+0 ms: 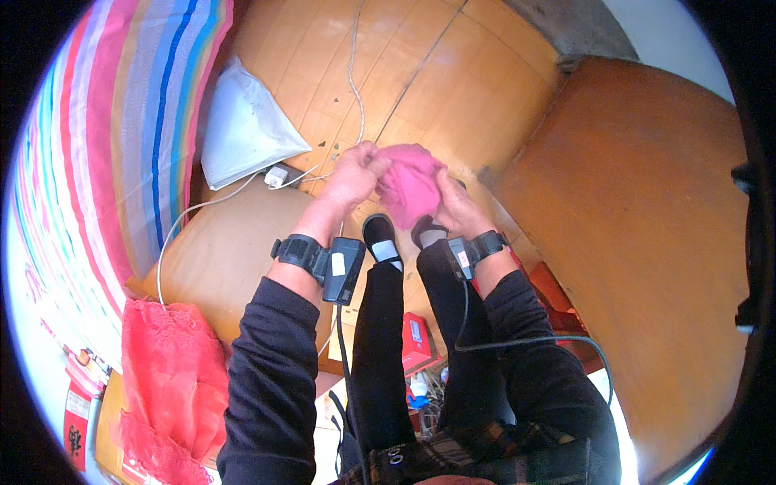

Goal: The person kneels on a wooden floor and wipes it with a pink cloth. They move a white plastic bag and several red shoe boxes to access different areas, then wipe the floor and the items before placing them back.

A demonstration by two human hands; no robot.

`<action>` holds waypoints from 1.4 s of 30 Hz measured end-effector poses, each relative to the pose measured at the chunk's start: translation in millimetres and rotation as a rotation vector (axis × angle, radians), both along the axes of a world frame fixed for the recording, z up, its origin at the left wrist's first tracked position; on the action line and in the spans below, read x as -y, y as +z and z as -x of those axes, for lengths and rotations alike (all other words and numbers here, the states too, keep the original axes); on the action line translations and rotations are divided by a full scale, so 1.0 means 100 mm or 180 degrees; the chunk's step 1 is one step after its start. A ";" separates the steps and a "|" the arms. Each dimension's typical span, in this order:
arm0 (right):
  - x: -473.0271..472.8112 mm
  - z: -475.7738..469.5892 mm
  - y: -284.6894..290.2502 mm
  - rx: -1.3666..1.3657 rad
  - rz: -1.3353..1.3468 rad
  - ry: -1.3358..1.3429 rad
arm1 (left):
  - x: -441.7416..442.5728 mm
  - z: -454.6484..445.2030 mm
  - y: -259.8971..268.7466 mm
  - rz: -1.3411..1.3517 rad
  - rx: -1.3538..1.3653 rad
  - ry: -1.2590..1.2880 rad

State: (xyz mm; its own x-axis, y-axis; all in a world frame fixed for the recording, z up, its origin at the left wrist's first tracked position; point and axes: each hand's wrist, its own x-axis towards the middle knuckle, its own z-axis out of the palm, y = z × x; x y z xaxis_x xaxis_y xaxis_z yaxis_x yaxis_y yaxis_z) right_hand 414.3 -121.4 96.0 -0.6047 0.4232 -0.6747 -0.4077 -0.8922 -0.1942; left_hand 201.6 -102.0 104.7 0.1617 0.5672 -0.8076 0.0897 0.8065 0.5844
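Note:
A crumpled pink cloth (411, 185) hangs between my two hands, above the floor and my feet. My left hand (357, 171) pinches its upper left edge between thumb and fingers. On the opposite side my right hand (456, 203) grips the cloth's right edge, thumb uppermost; some of its fingers are hidden. Black devices are strapped to both wrists, the left one (344, 270) and the right one (464, 257), each with a cable running back towards me.
Wooden floorboards (424, 91) lie ahead, crossed by a twisted white cord (356, 73). To the left are a striped bed sheet (139, 121), a white bag (245, 130), a white plug adapter (276, 177) and a red cloth (173, 382). A brown wooden panel (642, 230) stands right. Behind my feet is a red box (417, 339).

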 end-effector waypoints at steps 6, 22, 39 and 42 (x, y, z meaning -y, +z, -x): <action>-0.07 -0.06 0.03 0.1052 -0.0481 0.0038 | -0.08 0.08 0.23 0.0041 0.0725 0.1918; -0.26 0.06 0.53 0.2189 -0.1104 -0.0203 | 0.18 0.43 0.40 -0.0326 -0.1688 -0.0150; 0.35 0.13 1.09 0.3366 -0.3399 0.0594 | 0.14 0.17 0.93 0.0642 0.2025 0.2490; 0.11 0.15 1.01 0.2223 -0.1735 0.0253 | 0.15 0.12 1.01 0.0732 0.2033 0.2280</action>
